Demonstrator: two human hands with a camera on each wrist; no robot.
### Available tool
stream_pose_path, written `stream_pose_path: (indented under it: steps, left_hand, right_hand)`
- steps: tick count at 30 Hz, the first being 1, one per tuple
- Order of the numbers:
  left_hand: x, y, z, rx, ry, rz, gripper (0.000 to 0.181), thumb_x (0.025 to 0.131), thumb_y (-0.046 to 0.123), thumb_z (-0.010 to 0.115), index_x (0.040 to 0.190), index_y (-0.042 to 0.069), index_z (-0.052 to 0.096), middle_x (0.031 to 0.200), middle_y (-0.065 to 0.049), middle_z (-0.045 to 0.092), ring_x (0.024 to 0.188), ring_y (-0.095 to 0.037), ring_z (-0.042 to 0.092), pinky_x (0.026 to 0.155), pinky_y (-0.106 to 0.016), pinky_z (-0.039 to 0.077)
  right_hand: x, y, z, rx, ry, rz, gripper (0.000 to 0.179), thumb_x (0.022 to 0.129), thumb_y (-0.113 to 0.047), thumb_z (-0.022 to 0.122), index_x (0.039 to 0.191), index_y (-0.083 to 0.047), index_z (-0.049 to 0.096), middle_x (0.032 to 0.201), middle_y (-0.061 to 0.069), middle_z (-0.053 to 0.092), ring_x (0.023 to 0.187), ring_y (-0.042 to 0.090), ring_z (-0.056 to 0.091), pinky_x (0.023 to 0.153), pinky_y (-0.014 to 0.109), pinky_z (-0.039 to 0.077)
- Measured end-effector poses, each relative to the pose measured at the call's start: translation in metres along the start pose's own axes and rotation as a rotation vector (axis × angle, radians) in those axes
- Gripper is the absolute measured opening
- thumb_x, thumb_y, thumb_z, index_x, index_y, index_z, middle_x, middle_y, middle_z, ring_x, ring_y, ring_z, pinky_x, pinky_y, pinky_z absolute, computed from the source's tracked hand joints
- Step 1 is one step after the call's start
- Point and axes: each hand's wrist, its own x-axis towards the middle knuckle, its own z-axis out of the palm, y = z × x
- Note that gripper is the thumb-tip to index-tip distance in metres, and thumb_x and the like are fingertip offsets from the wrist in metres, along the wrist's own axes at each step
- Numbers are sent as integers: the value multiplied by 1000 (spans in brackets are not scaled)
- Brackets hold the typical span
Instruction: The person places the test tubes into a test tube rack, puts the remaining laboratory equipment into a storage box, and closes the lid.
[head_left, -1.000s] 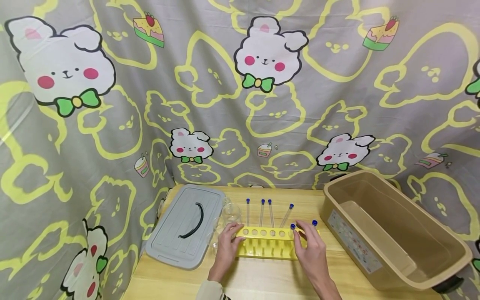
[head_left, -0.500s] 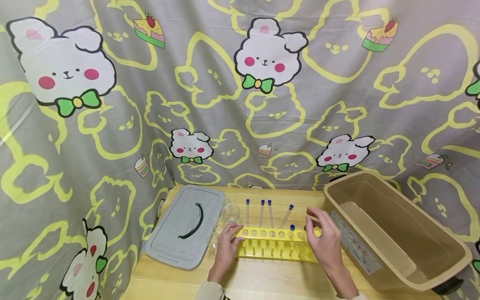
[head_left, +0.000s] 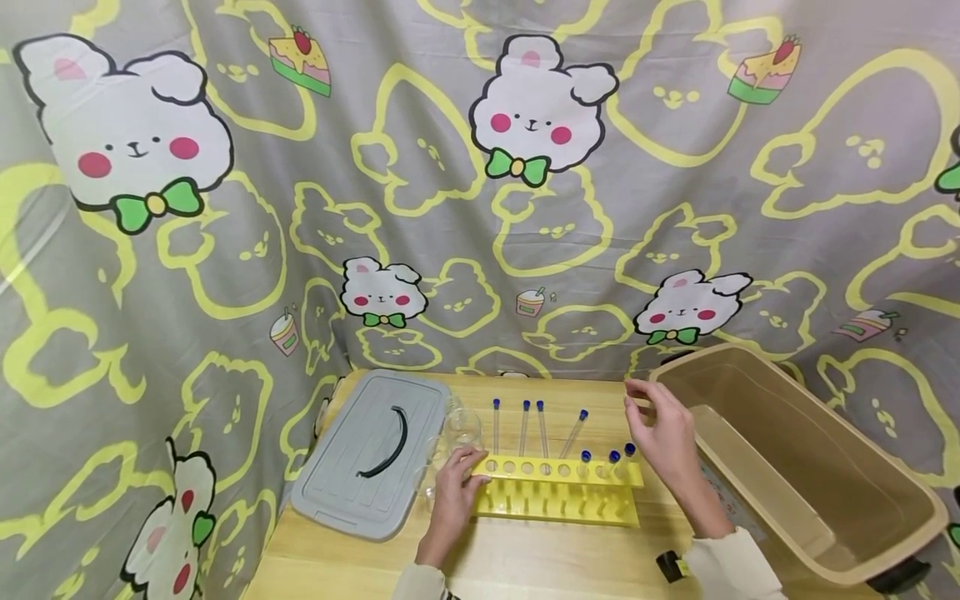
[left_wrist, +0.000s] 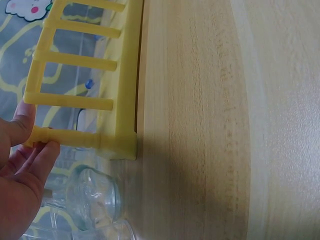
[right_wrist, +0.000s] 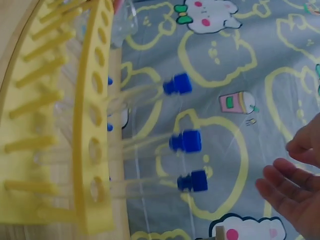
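A yellow test tube rack stands on the table. My left hand grips its left end, thumb and fingers around the top corner and end post in the left wrist view. Three test tubes with blue caps stand upright in the rack's right part. Apart from the rack, up and to its right, my right hand is raised with relaxed fingers and holds nothing. Behind the rack lie several more capped test tubes, their lower ends hidden by it.
Clear glass vessels stand just left of the rack, close to my left hand. Beyond them lies a grey lid with a black handle. A deep brown bin is at the right. A patterned curtain hangs behind the table.
My right hand has moved from a capped tube at the rack's right part, rightward and up away from it, uncovering the tubes there. The left hand keeps its grip.
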Motion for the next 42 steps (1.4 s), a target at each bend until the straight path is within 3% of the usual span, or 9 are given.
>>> stream_pose_path:
  steps: [5, 7, 11, 18, 22, 27, 31, 35, 42]
  left_hand:
    - [1, -1, 0, -19, -2, -13, 40, 73, -7, 83, 112, -4, 74, 109, -16, 67, 100, -33, 68, 77, -28, 61]
    - [1, 0, -1, -35, -9, -34, 40, 74, -7, 83, 113, -3, 75, 110, -16, 67, 102, -33, 68, 77, -25, 60]
    - [2, 1, -1, -45, -11, -43, 41, 75, -7, 82, 114, -2, 74, 110, -17, 67, 103, -34, 68, 79, -22, 59]
    - [2, -1, -1, -15, 10, 12, 41, 72, -9, 83, 112, -5, 74, 108, -19, 67, 100, -35, 68, 76, -22, 60]
    - [3, -1, -2, -19, -5, -22, 42, 73, -9, 83, 113, -3, 74, 110, -17, 67, 102, -35, 68, 76, -25, 60]
    - [3, 0, -1, -27, -23, -61, 41, 74, -8, 82, 114, -4, 74, 112, -16, 67, 103, -35, 68, 78, -30, 61]
    - [2, 3, -1, -36, -42, -97, 40, 76, -6, 82, 115, -4, 73, 113, -15, 67, 105, -34, 68, 81, -27, 60]
    - [2, 5, -1, -43, -50, -100, 40, 76, -6, 82, 115, -5, 73, 113, -15, 67, 106, -34, 67, 81, -25, 60]
    - [2, 5, 0, -36, -50, -95, 39, 76, -4, 82, 114, -5, 74, 113, -13, 67, 104, -33, 68, 81, -25, 60]
  right_hand:
    - [9, 15, 6, -33, -107, 50, 24, 89, 7, 71, 112, 3, 70, 104, 18, 70, 94, 34, 70, 73, 42, 62]
    - [13, 22, 8, -24, -149, 77, 23, 90, 6, 71, 113, 4, 69, 107, 20, 70, 95, 37, 71, 73, 47, 62]
    - [21, 37, 12, -11, -247, 142, 22, 92, 3, 70, 115, 4, 68, 110, 23, 70, 98, 41, 70, 76, 49, 62]
    - [28, 62, 20, -22, -445, 183, 25, 94, -2, 71, 117, 5, 68, 111, 25, 69, 98, 41, 69, 82, 55, 60]
    - [28, 77, 31, 10, -590, 190, 28, 96, -3, 70, 122, 6, 65, 116, 24, 68, 102, 42, 68, 83, 52, 60]
    - [29, 92, 47, 39, -714, 136, 30, 95, -2, 69, 124, 5, 65, 120, 25, 67, 104, 44, 67, 87, 53, 59]
    - [29, 97, 54, 32, -779, 81, 29, 93, 2, 70, 121, 5, 67, 121, 25, 66, 106, 47, 65, 89, 59, 56]
    - [29, 102, 58, -14, -830, 72, 27, 91, 4, 71, 118, 2, 70, 119, 21, 68, 107, 46, 64, 89, 57, 56]
    - [28, 114, 68, -21, -911, -13, 24, 88, 11, 68, 109, 0, 74, 111, 18, 71, 107, 44, 64, 89, 58, 56]
